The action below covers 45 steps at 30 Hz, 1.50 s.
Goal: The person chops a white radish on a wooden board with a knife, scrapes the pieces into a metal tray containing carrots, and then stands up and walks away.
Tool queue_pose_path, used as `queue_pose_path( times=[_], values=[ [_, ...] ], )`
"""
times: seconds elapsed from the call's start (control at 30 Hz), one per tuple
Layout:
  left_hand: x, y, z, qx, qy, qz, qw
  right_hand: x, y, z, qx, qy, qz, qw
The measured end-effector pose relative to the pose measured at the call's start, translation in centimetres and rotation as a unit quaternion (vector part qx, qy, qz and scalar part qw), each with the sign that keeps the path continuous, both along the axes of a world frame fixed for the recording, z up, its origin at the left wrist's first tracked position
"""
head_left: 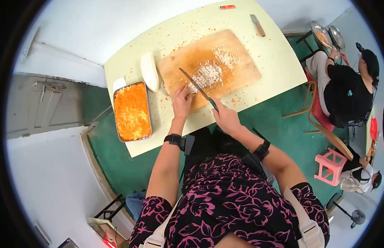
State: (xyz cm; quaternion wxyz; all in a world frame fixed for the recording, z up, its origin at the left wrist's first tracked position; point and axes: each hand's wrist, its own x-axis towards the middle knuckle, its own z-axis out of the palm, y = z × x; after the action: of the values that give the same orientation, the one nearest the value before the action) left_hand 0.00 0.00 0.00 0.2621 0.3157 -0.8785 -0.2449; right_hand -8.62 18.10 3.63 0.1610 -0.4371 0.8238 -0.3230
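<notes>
My right hand (226, 118) is closed around the dark handle of a knife (199, 89), its long blade slanting up and left over the wooden cutting board (250, 68). Just left of the blade, at the board's near edge, my left hand (182, 103) has its fingers bent and pressed down; whatever lies under the fingertips is mostly hidden. Finely chopped pale bits (208, 75) are heaped beside the blade, with a looser patch (226, 57) behind them. A large white radish-like vegetable (149, 72) lies left of the board.
A metal tray (151, 127) heaped with orange and yellow chopped food stands at the table's left end. At the far right of the table (279, 62) lies a peeler-like tool (258, 25), near a red packet (227, 7). A seated person (347, 87) works at bowls; a pink stool (330, 166) stands behind.
</notes>
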Motion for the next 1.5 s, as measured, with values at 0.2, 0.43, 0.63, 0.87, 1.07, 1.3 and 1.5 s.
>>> queue_pose_path(
  times=[0.2,0.43,0.63,0.87,1.07,1.3,1.5],
  values=[
    [-0.3,-0.3,-0.9,-0.014,-0.001,0.019,1.0,0.5,-0.8,1.0,0.097,0.039,0.022,0.994],
    [-0.9,0.0,-1.0,-0.03,0.024,0.04,0.998,0.6,-1.4,3.1,0.086,0.044,0.013,0.995],
    [-1.0,0.0,-1.1,-0.063,0.017,0.036,0.997,0.8,-1.6,1.7,0.107,0.05,0.016,0.993],
    [-0.9,0.1,-1.2,-0.063,0.014,0.026,0.998,0.8,-1.5,0.7,0.088,0.059,0.028,0.994],
    [-0.5,0.6,-1.7,-0.097,0.067,0.008,0.993,1.0,-2.0,1.7,0.078,0.023,0.019,0.996],
    [-1.0,0.5,-0.9,0.0,0.019,0.055,0.998,0.8,-2.5,2.3,0.126,0.031,0.028,0.991],
    [-1.0,0.5,-1.4,-0.013,0.028,0.06,0.998,0.8,-2.2,1.7,0.119,0.047,0.024,0.991]
  ],
)
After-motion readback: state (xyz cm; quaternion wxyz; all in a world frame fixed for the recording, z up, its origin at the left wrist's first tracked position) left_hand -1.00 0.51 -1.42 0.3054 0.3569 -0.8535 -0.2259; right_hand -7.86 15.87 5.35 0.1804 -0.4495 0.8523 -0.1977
